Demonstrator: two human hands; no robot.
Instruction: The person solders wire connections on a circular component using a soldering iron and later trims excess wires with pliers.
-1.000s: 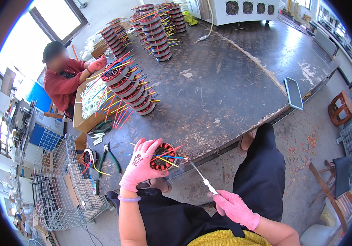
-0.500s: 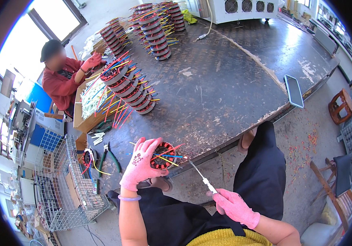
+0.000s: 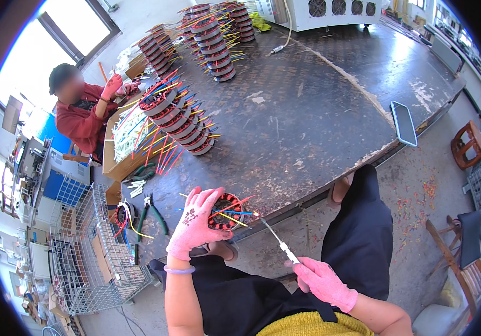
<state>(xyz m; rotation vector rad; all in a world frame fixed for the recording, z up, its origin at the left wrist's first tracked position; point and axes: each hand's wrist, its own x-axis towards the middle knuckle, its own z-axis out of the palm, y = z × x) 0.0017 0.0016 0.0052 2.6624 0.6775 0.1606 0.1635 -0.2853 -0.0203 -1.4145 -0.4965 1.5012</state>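
Note:
My left hand (image 3: 193, 227), in a pink glove, grips a small round motor stator (image 3: 224, 211) with red windings at the table's near edge. Its red, blue and yellow wires reach out to the right. In my gloved right hand (image 3: 327, 284) is a slim torch (image 3: 277, 238) with a dark handle, a white collar and a thin metal tube. The tube's tip lies just short of the wire ends, where a small orange glow (image 3: 255, 214) shows. Green-handled pliers (image 3: 153, 215) lie left of my left hand, beside another wired stator (image 3: 124, 215).
A tall stator stack (image 3: 179, 120) leans on the dark table (image 3: 302, 117), with more stacks (image 3: 212, 47) behind. A cardboard box (image 3: 120, 168) holds pale sleeves. A phone (image 3: 404, 123) lies at the right edge. A co-worker (image 3: 81, 112) sits far left. A wire cart (image 3: 83, 252) stands left.
The co-worker's hand has lifted, and the head has shifted left. My hands and the torch stay nearly in place; the glow at the wire ends looks slightly larger.

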